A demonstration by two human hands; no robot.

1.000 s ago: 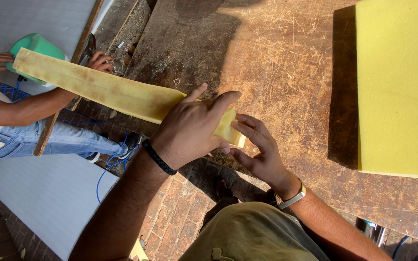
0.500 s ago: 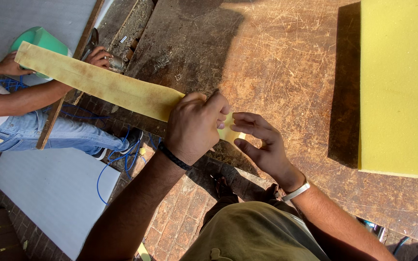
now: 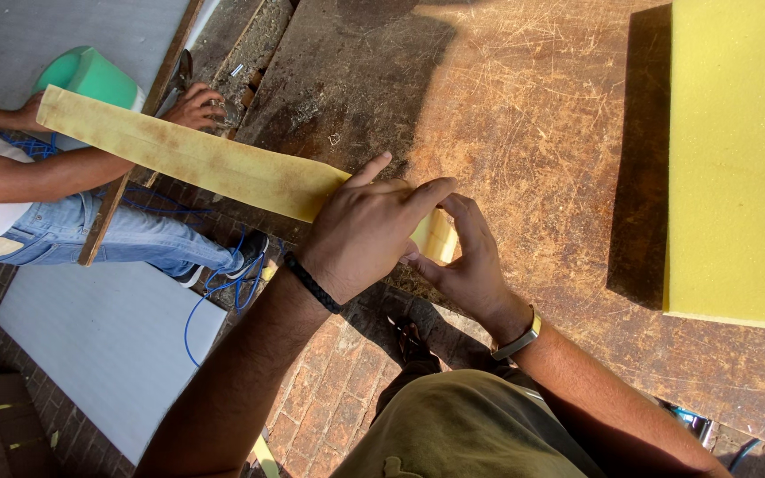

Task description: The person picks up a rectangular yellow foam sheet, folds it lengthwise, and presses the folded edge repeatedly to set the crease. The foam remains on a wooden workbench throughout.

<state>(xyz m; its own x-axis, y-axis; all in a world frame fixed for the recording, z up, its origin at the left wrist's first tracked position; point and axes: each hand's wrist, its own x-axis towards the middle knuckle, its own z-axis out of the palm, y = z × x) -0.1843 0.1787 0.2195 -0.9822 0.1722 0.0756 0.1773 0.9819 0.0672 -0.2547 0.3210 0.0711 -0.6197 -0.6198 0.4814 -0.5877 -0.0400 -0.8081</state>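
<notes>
Long yellow foam strip (image 3: 197,159) stretched out flat, long axis running from the grip up and away to the left, far end pointing toward the green bucket (image 3: 90,75), near end reaching just past the grip onto the scratched wooden counter (image 3: 524,115). Left hand (image 3: 369,230) laid palm-down over the near end of the strip, fingers spread and pressing on top, thumb lifted; closed on the strip from above rather than wrapped round it. Right hand (image 3: 467,261) tucked just beside and under the left, fingers curled round the strip's short end, pinching it together with the left. Black band on the left wrist, a watch on the right. Far end of the strip crossing in front of a second person (image 3: 37,204) in a white top and blue jeans, well apart from the grip, that person's hand (image 3: 195,106) resting near a wooden plank edge beyond the strip. Thick yellow foam slab (image 3: 737,159) lying on the counter, well to the right of the grip. Against half a second earlier: hands in nearly the same place, strip on the same slanting line, left fingers now flatter and stretched further over the right hand, less of the strip's end showing between them. White sheet (image 3: 108,345) on the brick floor below left of the grip.
</notes>
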